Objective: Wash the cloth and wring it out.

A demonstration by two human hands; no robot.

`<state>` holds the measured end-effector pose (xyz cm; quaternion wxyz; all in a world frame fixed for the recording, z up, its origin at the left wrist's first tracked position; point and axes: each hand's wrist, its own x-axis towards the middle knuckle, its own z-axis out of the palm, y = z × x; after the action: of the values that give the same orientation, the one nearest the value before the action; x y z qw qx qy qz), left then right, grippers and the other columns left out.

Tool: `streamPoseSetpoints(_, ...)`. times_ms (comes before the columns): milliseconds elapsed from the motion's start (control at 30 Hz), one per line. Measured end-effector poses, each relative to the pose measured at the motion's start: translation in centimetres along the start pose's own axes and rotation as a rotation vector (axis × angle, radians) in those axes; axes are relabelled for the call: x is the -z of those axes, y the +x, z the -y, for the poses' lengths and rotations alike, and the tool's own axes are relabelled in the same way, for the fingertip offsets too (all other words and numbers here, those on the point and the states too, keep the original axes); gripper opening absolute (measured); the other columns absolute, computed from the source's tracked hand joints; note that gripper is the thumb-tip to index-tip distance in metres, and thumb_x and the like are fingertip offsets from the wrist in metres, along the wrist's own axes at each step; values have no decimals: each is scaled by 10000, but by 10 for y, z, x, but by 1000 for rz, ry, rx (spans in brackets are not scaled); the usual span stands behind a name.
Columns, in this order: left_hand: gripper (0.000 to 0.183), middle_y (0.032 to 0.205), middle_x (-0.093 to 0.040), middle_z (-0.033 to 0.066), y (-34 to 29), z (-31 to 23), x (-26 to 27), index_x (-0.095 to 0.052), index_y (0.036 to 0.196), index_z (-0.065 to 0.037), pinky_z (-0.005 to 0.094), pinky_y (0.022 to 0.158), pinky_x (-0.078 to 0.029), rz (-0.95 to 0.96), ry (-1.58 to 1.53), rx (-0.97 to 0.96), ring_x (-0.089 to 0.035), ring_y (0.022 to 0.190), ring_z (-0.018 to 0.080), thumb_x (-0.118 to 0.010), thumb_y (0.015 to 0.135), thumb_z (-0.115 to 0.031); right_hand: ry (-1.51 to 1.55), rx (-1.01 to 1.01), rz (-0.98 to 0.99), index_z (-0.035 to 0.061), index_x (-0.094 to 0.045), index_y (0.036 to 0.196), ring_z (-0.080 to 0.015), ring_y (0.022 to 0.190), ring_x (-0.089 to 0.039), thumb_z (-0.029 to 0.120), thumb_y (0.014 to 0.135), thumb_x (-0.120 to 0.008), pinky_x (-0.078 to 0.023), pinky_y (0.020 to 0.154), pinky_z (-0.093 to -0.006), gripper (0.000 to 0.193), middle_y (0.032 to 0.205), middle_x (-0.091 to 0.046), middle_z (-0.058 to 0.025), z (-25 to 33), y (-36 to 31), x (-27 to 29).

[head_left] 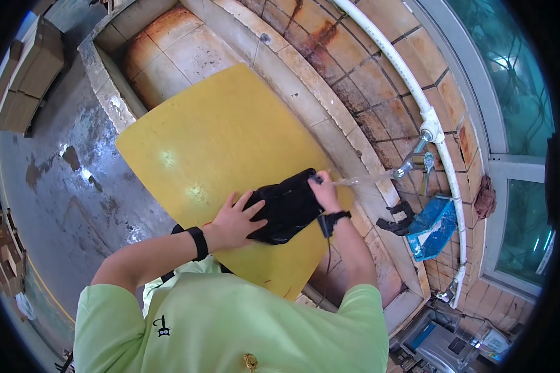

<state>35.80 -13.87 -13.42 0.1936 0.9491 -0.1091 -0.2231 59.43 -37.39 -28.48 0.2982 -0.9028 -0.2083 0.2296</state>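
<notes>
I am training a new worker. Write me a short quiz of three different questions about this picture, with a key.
1. True or false: the black item lies on the yellow board.
2. Which hand is nearer to the tap? A) left hand B) right hand
3. Fill in: a thin stream of ____ runs from the tap toward the black item.

Key:
1. True. The left hand presses flat on it; the right hand grips its far end.
2. B.
3. Water.
</notes>
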Motion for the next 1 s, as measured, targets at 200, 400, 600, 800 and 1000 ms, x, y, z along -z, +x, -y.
streamPoseSetpoints(200,479,1507,-352,47,13,-13,-23,-531,1326,-324,558,1134,-204,118,104,-137,-212,1416,402,-588,859,-409,-54,395,30,99,-557,718,-334,730,-604,264,784,-701,-485,604,-441,229,717,-553,-115,123,-114,-27)
streamPoseSetpoints(400,479,1536,-299,4,12,-7,-1,-515,1345,-343,506,1141,-225,208,52,-98,-169,1427,395,-569,880,-443,-418,179,-78,79,-583,739,-381,718,-588,221,809,-612,-473,630,-510,161,696,-574,-165,47,-34,12)
streamPoseSetpoints(600,324,1382,-475,21,10,-2,-16,-648,1176,-270,504,1114,-278,182,39,-125,-275,1369,410,-581,863,-323,42,401,178,83,-598,759,-352,801,-592,214,780,-645,-499,684,-421,141,895,-595,-133,129,-109,-31)
streamPoseSetpoints(800,213,1168,-549,74,24,19,-2,-670,939,-148,423,958,-421,70,-284,-126,-477,1091,363,-624,745,-75,-110,-185,124,54,-630,856,-133,747,-589,179,790,-685,-474,663,-327,151,780,-636,-61,5,-1,56)
streamPoseSetpoints(1000,409,1269,-508,96,20,35,69,-620,1044,-126,385,900,-450,-509,-268,-77,-479,1065,333,-660,655,-7,586,29,6,65,-551,1254,-118,997,-527,-13,749,-686,-435,872,-245,529,1089,-539,-11,67,-4,128)
